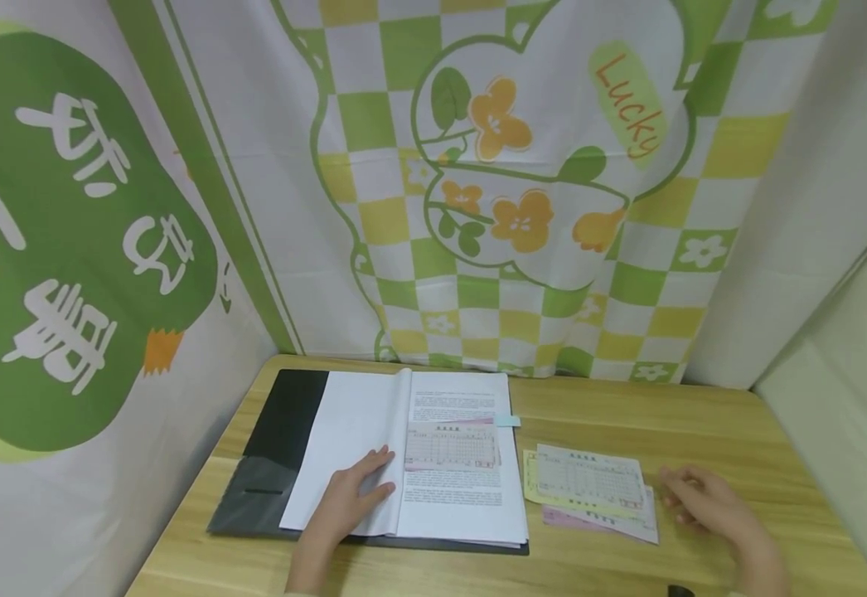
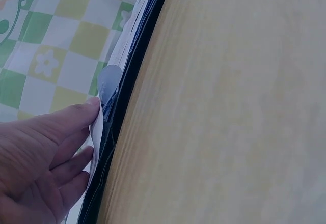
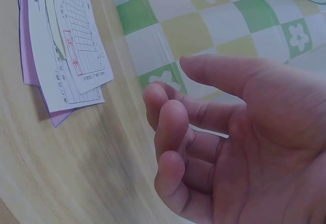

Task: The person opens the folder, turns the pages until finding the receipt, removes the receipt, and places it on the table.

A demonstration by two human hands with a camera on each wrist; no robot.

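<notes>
1. The form in the folder (image 1: 448,448) lies flat on the printed right-hand page, toward 3 o'clock from the folder's middle; a pink edge peeks out behind it.
2. By the look of it, the work is partly done: this form sits inside, while the loose forms (image 1: 590,481) remain on the table at about 3 o'clock, apart from the folder. Filing those seems to be what is left, though no fixing of the inner form shows.
3. The left hand (image 1: 350,493), toward 8 o'clock of the folder's middle, rests relaxed fingers on the blank left page by the fold; it touches the paper without gripping it.
4. The right hand (image 1: 705,502) hangs just beyond the loose forms at 3 o'clock, thumb apart, fingers loosely curled, nothing held.
5. The loose forms are thin rectangles, overlapping askew: white, yellow and pink, ruled in fine grids (a small red box marks one corner).
6. The folder (image 1: 250,497) has a dark, smooth, plastic-looking cover with a slit pocket at its 8 o'clock corner; its white pages swell into a soft ridge at the fold. A pale blue tab (image 1: 508,421) juts out at 2 o'clock.
7. Outward, the table (image 1: 702,423) shows streaky yellow wood grain, and a softly creased checked curtain (image 1: 362,124) hangs at 12 o'clock.
</notes>
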